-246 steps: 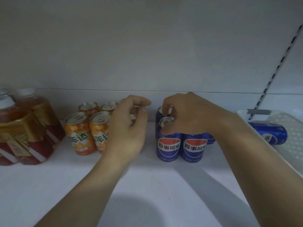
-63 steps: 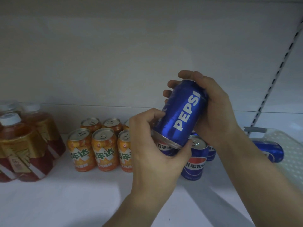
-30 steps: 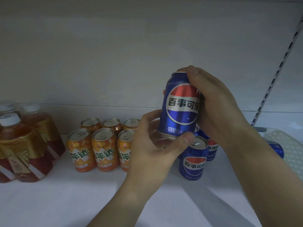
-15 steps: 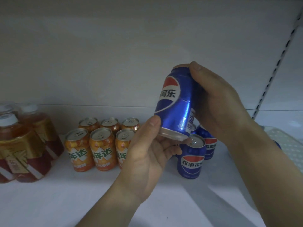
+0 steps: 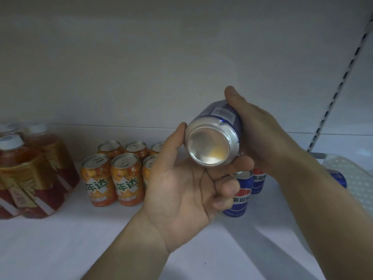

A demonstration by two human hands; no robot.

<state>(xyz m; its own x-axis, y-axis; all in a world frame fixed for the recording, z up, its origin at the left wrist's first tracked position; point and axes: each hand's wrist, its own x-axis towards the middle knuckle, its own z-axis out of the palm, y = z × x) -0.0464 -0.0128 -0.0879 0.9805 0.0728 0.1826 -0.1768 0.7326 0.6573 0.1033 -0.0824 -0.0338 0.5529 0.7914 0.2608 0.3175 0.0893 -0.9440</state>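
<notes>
White shelf and pale back wall fill the head view. Above it, the blue can is tipped, long axis running away, silver base facing the camera. Right hand wraps its side; left hand pinches the base rim between thumb and forefinger. Behind stand orange cans, upright blue cans and tea bottles.

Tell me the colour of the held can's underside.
Can underside: bare silver metal, small yellowish reflection; head view.

orange cans stand beside red tea bottles on a white shelf.
</notes>
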